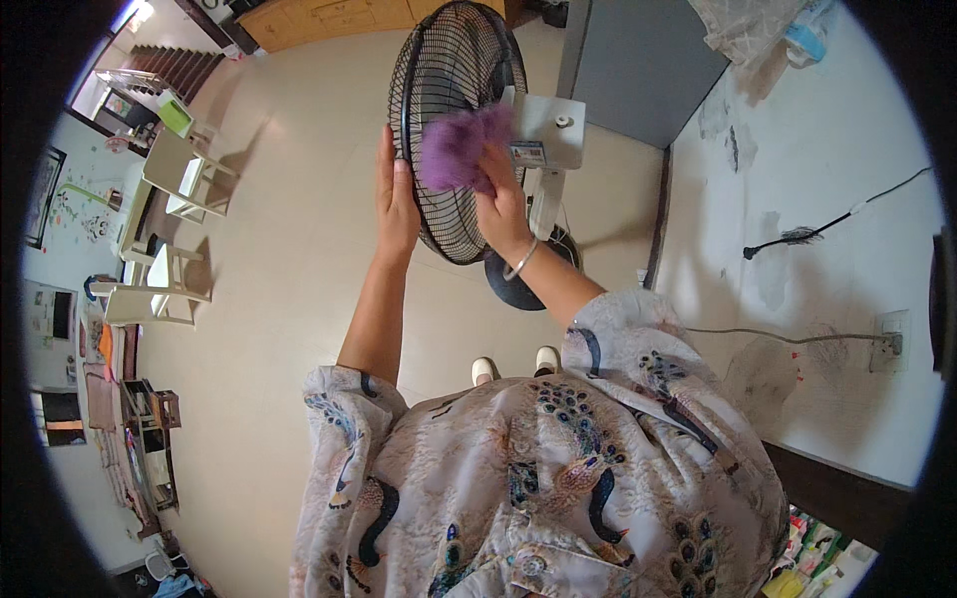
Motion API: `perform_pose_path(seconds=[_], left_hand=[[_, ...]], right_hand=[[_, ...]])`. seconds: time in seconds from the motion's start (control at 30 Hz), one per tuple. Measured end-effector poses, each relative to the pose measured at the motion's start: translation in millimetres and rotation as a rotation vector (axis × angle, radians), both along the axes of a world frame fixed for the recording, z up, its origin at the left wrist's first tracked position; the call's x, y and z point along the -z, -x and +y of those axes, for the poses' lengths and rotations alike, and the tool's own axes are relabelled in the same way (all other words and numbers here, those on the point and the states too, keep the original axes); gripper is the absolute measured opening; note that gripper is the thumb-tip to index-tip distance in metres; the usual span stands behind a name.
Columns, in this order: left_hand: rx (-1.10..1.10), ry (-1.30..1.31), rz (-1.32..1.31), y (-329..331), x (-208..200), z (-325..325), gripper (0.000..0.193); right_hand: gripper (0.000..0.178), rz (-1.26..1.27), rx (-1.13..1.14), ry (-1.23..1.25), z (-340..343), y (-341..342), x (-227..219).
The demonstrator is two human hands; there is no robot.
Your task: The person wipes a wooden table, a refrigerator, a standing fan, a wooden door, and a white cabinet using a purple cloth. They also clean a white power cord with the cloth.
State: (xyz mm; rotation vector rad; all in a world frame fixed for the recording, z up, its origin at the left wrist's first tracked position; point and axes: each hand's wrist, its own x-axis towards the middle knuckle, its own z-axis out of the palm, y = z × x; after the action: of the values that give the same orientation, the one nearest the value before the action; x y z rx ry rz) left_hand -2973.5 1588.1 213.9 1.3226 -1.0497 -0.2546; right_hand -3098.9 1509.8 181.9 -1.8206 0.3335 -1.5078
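A standing fan [454, 214] with a black wire guard is right in front of me, its white motor housing [563, 125] on the right side. My right hand [505, 209], with a bangle on the wrist, grips a crumpled purple cloth [457, 149] and presses it against the back of the guard, next to the housing. On the guard's left rim rests my left hand [397, 204], its fingers stretched upward and holding no separate object. The fan's round black base [523, 289] stands on the floor below, partly hidden by my right forearm.
A grey panel [638, 70] stands behind the fan, beside the white wall at right. A cord [778, 333] runs to a wall socket [889, 342]. White chairs [179, 179] stand at left, and a wooden cabinet [329, 20] lies at the far end.
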Motion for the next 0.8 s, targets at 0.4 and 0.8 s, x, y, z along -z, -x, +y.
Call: perform_pose_path(seconds=[0.4,0.8], left_hand=[[0.087,-0.017,0.267,12,-9,9,0.051],[0.137,0.088,0.058,1,17,-2,0.058]], right_hand=[[0.027,0.446,0.055,-0.64,77,95,110],[0.042,0.355,0.138,-0.025,81,47,102]])
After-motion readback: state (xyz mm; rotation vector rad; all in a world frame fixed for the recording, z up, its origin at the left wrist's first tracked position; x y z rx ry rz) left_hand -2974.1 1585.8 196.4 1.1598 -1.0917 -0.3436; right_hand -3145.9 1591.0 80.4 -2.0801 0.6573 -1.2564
